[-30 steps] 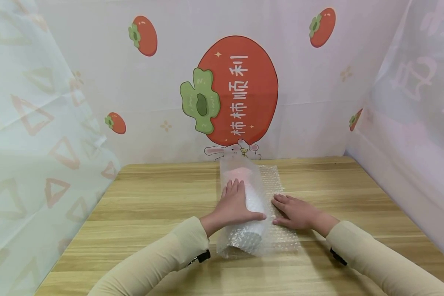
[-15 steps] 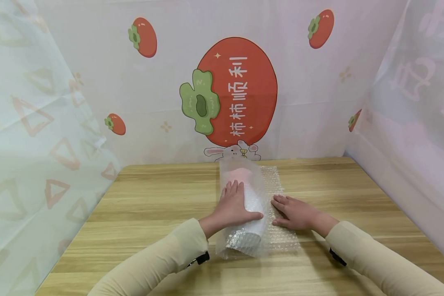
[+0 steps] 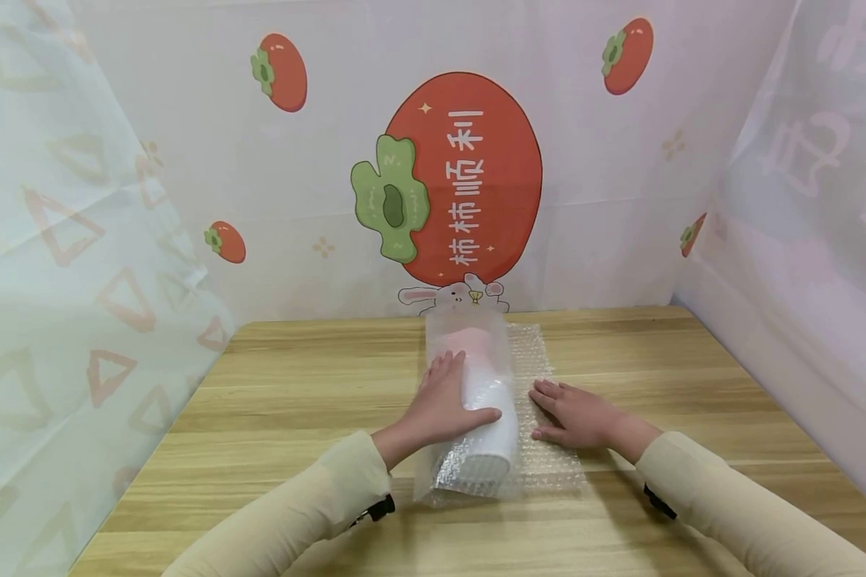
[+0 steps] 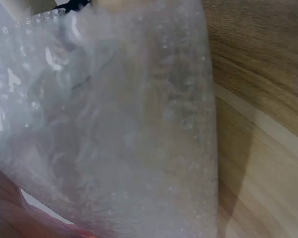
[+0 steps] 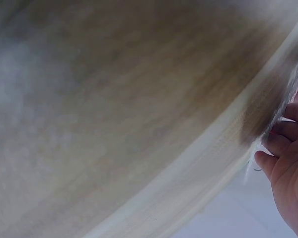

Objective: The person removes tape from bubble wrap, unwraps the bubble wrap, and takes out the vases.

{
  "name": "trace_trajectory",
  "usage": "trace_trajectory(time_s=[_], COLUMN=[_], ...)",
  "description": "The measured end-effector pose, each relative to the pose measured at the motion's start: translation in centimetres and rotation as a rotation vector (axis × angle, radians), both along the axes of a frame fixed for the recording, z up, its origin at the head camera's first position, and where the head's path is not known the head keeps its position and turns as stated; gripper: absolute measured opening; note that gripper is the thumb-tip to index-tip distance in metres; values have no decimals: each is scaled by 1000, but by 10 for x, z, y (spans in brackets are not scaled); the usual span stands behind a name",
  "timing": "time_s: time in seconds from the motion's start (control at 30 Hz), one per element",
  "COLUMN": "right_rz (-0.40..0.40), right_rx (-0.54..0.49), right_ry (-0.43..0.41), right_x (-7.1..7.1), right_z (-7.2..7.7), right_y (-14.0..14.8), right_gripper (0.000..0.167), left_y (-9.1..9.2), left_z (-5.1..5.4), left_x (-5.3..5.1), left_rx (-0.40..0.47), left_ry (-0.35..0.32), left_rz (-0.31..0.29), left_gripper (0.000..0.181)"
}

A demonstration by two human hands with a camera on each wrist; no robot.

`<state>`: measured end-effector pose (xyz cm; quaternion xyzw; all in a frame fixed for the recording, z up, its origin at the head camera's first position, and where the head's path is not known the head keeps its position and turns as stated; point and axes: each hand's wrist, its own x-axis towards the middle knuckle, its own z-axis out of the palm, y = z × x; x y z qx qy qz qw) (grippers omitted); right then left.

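A white cylinder-like thing (image 3: pixel 492 393) with a pinkish far end lies lengthwise under a layer of clear bubble wrap (image 3: pixel 537 353); its exact kind is veiled. My left hand (image 3: pixel 443 401) rests on top of the covered thing, fingers pointing away and thumb stretched to the right. To its right, my right hand (image 3: pixel 577 413) presses the flat part of the wrap onto the table with extended fingers. Bubble wrap (image 4: pixel 129 148) fills most of the left wrist view. In the right wrist view, my right hand (image 5: pixel 290 168) shows at the right edge.
The wooden table (image 3: pixel 317 385) reaches back to a white cloth backdrop (image 3: pixel 584 240) printed with persimmons. Cloth sheets also hang along the left and right sides. A black strap (image 3: pixel 660 501) sits under the right sleeve.
My left hand has slid slightly left over the wrap, and the wrap's left edge has shifted left with it. More of the white thing shows. The right hand stays in place.
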<state>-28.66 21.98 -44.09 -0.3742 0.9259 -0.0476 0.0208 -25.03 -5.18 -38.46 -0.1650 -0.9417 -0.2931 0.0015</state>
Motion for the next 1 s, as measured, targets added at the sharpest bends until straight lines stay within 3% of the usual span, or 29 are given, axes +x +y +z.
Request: trace_trajectory(time_s=[0.47,1.0], right_rz=[-4,-1], right_rx=[4,-1], right_ry=[11,14], right_x=[-2,0], right_z=[-3,-3], right_y=[1,1], right_gripper=[78,77], left_y=[-18,-25], left_z=[-6,-11], left_x=[-2,-1], left_rx=[72,7], left_ry=[44,12], left_rz=[-3,25], left_gripper=[99,106])
